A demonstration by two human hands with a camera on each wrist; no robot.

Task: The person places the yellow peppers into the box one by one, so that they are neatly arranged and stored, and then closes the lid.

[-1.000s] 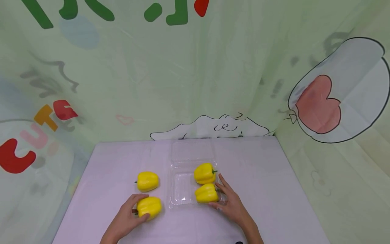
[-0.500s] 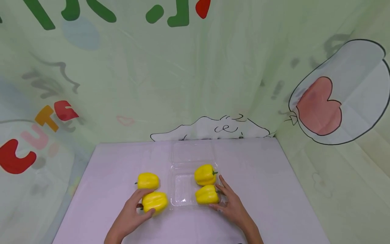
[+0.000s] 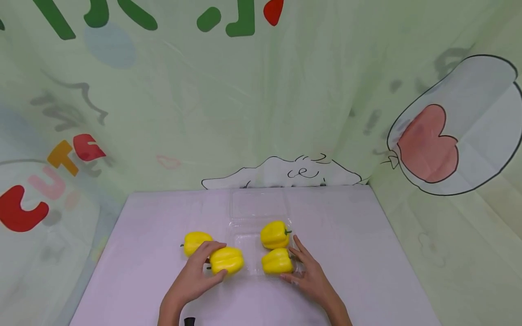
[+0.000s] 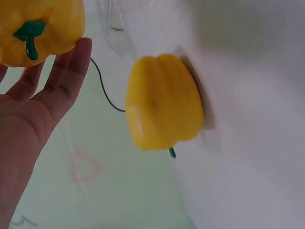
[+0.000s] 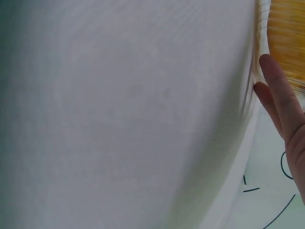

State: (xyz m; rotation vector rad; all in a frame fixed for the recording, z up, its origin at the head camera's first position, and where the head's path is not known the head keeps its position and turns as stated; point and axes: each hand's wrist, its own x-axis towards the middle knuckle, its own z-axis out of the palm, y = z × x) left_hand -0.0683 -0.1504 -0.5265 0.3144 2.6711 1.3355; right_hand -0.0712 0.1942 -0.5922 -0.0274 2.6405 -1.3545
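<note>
In the head view, my left hand (image 3: 195,275) grips a yellow bell pepper (image 3: 226,261) between thumb and fingers, over the left side of a clear plastic clamshell box (image 3: 253,270). The box lies with its lid folded back; two yellow peppers, a back one (image 3: 275,235) and a front one (image 3: 277,261), sit in its right half. My right hand (image 3: 311,277) rests at the box's right front corner beside the front pepper, its fingers extended. In the right wrist view, straight fingers (image 5: 281,98) touch the clear wall. Another yellow pepper (image 4: 164,102) lies left of the box, partly behind my left hand in the head view.
A pale lilac tabletop (image 3: 355,235) carries everything. Green printed curtains (image 3: 261,99) hang behind it and along both sides. The clear lid (image 3: 258,203) lies flat toward the back. A small black object (image 3: 189,321) shows at the front edge of the head view.
My left hand has carried its pepper right and slightly away from me, from beside the box to over its left side. My right hand has stayed at the box.
</note>
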